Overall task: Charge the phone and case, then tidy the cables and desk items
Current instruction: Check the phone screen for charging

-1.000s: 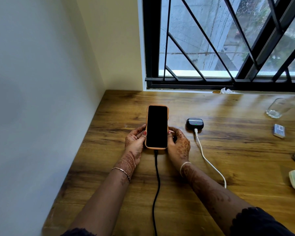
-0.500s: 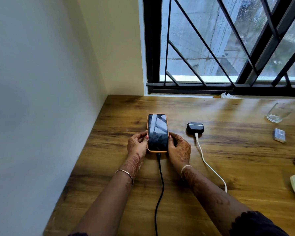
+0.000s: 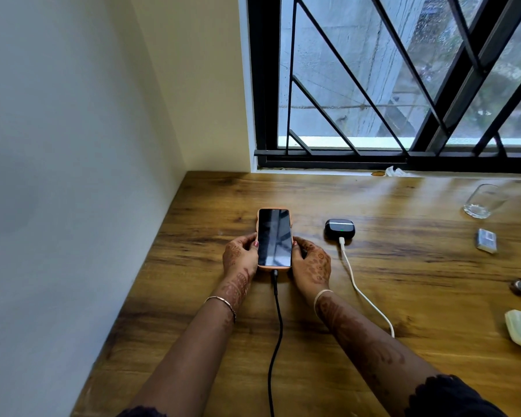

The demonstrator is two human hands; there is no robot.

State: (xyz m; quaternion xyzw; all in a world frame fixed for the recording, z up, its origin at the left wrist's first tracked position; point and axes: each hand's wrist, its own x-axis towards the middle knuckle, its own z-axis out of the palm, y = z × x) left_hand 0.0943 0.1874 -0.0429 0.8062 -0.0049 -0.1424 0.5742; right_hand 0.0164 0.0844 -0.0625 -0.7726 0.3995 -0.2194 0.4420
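Holds slim orange-cased dark-screen phone (image 3: 274,237) on brown wooden table (image 3: 418,296) between left hand (image 3: 239,257) and right hand (image 3: 312,264); risks unseating thin black cable (image 3: 278,322) if slid away.

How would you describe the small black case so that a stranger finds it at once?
Start at the wooden desk under the barred window. Right of the phone sits a small black case; only it shows a green light and takes the white cable.

One phone (image 3: 274,237), one case (image 3: 339,228), two cables (image 3: 278,326) (image 3: 361,293), one glass (image 3: 483,201)
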